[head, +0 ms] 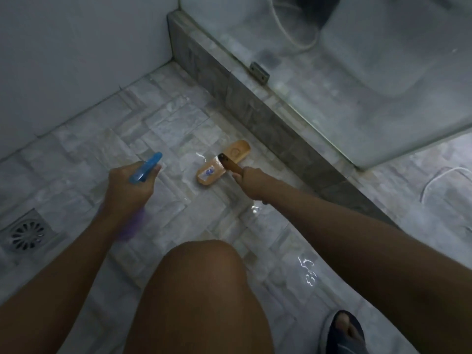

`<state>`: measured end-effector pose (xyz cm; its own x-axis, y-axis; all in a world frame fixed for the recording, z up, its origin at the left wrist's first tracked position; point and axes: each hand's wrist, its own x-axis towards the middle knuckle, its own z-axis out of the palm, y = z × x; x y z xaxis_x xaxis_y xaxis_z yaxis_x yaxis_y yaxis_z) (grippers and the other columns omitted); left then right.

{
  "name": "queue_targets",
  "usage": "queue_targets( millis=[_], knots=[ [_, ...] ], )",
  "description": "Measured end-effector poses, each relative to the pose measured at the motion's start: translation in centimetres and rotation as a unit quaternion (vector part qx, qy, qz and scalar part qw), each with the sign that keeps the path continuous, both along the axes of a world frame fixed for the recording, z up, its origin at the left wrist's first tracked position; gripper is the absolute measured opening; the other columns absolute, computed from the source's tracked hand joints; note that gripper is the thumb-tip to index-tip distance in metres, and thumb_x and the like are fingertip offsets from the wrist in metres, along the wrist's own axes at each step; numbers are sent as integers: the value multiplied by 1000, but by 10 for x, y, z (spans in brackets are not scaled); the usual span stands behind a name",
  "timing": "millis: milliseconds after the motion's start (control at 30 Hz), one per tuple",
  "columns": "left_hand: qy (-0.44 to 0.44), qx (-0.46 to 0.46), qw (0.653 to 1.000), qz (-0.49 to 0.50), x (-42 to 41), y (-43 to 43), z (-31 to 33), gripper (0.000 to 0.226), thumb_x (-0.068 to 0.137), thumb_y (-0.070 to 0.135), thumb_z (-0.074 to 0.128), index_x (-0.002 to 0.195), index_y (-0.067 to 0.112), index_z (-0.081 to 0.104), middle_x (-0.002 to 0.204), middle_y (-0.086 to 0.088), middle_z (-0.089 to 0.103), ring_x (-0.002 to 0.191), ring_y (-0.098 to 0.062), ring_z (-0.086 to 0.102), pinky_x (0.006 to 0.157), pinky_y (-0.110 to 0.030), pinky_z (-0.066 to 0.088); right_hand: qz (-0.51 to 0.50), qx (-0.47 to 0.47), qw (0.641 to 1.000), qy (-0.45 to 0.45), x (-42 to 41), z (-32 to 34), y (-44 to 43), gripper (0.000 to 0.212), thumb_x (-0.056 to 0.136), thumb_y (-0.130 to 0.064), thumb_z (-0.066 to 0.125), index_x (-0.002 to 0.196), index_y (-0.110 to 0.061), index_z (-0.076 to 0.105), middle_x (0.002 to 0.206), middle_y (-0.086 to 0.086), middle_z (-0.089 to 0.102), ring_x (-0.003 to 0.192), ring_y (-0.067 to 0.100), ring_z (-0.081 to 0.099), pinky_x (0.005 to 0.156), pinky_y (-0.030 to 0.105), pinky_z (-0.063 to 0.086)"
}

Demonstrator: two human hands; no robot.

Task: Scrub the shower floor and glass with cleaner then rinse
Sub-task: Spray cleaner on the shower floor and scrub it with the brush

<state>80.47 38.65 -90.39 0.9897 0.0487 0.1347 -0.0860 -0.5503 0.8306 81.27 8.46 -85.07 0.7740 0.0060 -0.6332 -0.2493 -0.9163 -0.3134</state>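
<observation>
Left hand (129, 191) curled around a blue spray bottle (146, 166), right hand (249, 178) around the handle of a wooden brush (236, 150).

Open wet floor (163, 123) running from the wall (76, 47) on the left to the raised stone curb (255, 108) on the right; gap between the left hand (130, 187), round a spray bottle (145, 167), and the right hand (251, 181) taken up by the wooden brush (208, 173) it grips. Shut off above the curb by the glass panel (357, 85), metal bracket (259, 72) at its foot. Nearer in, crowded by a bent knee (201, 272) between the arms.
</observation>
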Motion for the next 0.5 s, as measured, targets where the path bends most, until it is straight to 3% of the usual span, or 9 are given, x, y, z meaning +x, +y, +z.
queue_targets(
  millis=[133,200,333,400,500],
  knots=[
    [43,74,993,-83,3,-27,0,39,86,44,72,69,10,66,57,-9,59,55,-32,61,53,-37,45,31,-9,999,8,3,10,-11,45,108,-40,32,132,-6,51,125,18,59,99,33,61,66,33,44],
    [60,80,989,-112,-4,-47,5,34,82,38,82,71,9,68,59,-8,61,58,-31,62,56,-35,46,48,-13,999,-3,-14,11,-27,45,109,-40,31,127,-5,53,122,19,60,101,32,61,69,33,42],
    [87,9,986,-143,-11,-89,15,28,73,25,90,74,7,69,66,-7,66,62,-22,64,64,-31,53,42,-28,998,-33,-84,3,-79,42,106,-47,34,114,-11,54,100,11,62,83,24,61,62,30,34],
    [109,-39,984,-132,-12,-111,20,31,73,22,91,70,2,67,64,-13,64,60,-16,59,63,-30,51,32,-54,998,-1,-123,2,-115,42,105,-51,33,112,-15,54,89,1,56,68,10,52,54,26,32],
    [129,-64,981,-127,-12,-147,23,38,75,24,89,63,-1,63,58,-13,59,53,-12,51,58,-28,46,17,-105,993,46,-162,-1,-173,47,103,-56,31,114,-17,55,86,-3,57,68,8,54,53,23,34]
  ],
)
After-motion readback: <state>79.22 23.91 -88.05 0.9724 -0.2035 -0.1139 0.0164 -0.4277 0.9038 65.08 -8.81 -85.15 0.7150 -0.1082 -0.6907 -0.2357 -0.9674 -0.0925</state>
